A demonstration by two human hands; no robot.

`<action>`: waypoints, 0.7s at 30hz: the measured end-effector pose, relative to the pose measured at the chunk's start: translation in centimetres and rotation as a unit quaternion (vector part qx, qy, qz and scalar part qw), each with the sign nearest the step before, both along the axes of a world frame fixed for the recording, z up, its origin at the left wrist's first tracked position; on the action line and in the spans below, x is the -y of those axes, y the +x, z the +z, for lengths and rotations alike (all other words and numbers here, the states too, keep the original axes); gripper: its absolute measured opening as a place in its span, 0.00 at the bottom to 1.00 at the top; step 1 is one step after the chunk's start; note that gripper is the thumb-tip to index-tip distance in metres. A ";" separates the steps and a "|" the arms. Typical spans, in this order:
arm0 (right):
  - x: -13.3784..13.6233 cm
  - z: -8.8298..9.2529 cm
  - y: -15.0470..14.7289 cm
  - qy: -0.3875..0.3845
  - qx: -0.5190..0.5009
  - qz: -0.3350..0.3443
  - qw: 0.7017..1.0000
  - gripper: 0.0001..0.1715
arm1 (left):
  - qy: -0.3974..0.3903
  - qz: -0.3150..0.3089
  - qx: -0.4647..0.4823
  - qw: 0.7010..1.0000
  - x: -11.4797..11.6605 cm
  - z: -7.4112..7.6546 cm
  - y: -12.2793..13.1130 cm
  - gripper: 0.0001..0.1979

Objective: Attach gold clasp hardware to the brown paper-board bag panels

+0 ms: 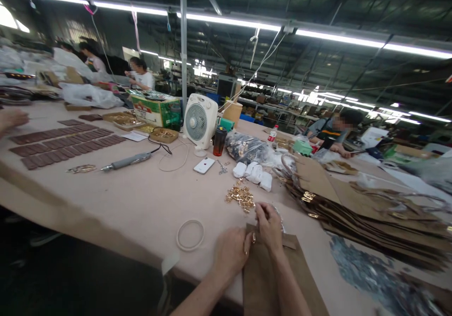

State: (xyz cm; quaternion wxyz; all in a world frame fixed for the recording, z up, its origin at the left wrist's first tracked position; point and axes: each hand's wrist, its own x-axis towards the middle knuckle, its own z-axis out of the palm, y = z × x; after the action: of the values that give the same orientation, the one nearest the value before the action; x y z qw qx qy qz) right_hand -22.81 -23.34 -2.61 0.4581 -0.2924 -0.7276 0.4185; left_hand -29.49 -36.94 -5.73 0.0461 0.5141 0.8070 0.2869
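A brown bag piece (264,278) lies at the table's front edge, running down out of view. My left hand (231,250) is closed at its upper left edge, fingers curled against it. Beside those fingers a small gold metal fitting (253,238) shows on the piece. My right hand (270,224) is over the top of the piece, thumb and fingertips pinched together. What it pinches is too small to make out. Just beyond its fingertips lies a pile of gold metal fittings (240,196).
Stacked brown bags (339,203) and grey pieces (374,269) lie right. A roll of tape (190,235) sits left. Farther back are a phone (204,165), electric screwdriver (127,162), fan (200,120) and tumbler (219,141). A co-worker's hand (12,119) is far left.
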 end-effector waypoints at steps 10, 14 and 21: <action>-4.3 -2.3 -8.9 0.275 0.299 0.083 0.910 0.11 | -0.007 0.008 0.032 0.999 0.1 0.1 -0.5 0.16; -4.3 -3.0 -9.7 0.307 0.326 0.038 0.893 0.12 | -0.011 0.009 0.036 0.999 -0.1 -0.1 -0.5 0.15; -3.2 -2.1 -7.9 0.209 0.152 0.032 0.966 0.10 | -0.013 0.011 0.034 0.999 -0.2 0.1 -0.5 0.17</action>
State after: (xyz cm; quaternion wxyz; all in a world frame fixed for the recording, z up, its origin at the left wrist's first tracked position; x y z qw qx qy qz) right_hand -30.73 -20.17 -4.68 0.3796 -0.2269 -0.8689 0.2222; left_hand -30.04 -36.79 -5.68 0.0769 0.4949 0.8140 0.2942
